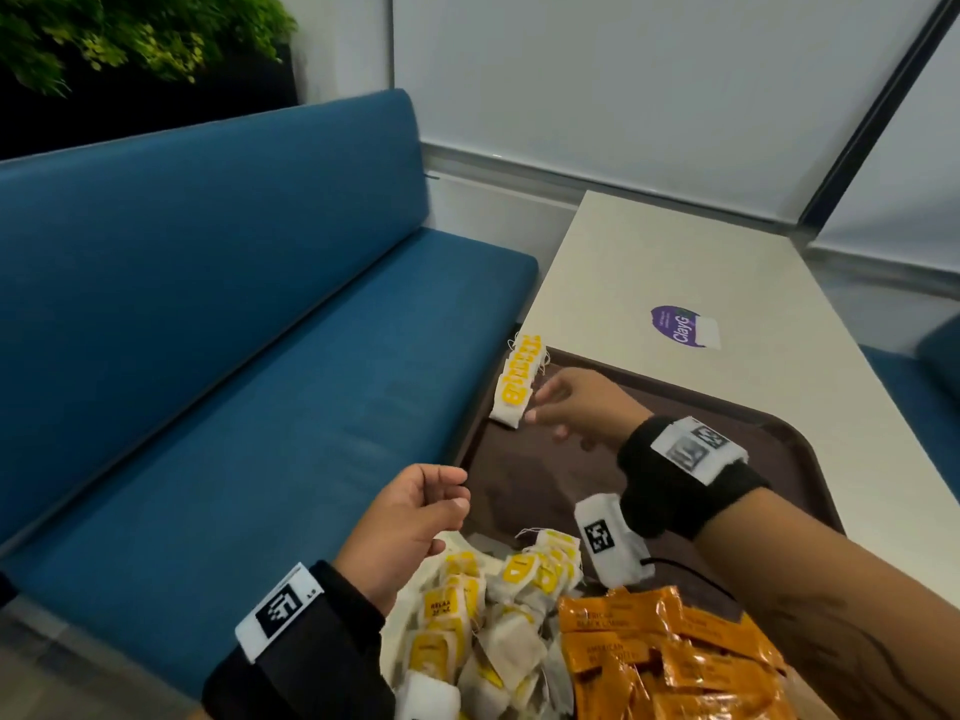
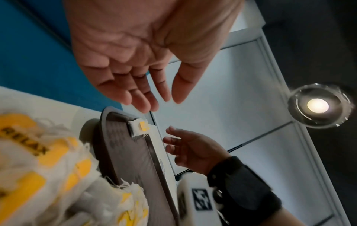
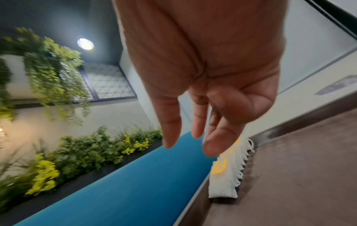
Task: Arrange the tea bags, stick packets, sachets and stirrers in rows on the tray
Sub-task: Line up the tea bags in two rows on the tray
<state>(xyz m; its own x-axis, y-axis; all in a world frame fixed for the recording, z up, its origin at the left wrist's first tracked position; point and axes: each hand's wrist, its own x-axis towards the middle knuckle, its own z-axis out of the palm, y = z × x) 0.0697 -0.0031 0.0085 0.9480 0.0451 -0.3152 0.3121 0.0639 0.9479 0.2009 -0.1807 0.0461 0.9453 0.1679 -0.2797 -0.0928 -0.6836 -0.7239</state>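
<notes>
A dark brown tray (image 1: 524, 491) lies on the white table. A row of white tea bags with yellow tags (image 1: 517, 379) leans along its left rim, also seen in the right wrist view (image 3: 226, 172). My right hand (image 1: 563, 407) hovers just right of the row's near end, fingers relaxed, holding nothing. My left hand (image 1: 415, 511) floats over the tray's near left edge, fingers loose and empty (image 2: 142, 85). A loose heap of yellow-tagged tea bags (image 1: 483, 610) and a pile of orange sachets (image 1: 660, 652) lie at the near end.
A blue bench seat (image 1: 260, 407) runs along the table's left side. A purple round sticker (image 1: 680, 327) marks the table top beyond the tray. Plants (image 1: 130, 39) grow behind the bench back; a white wall panel stands behind the table.
</notes>
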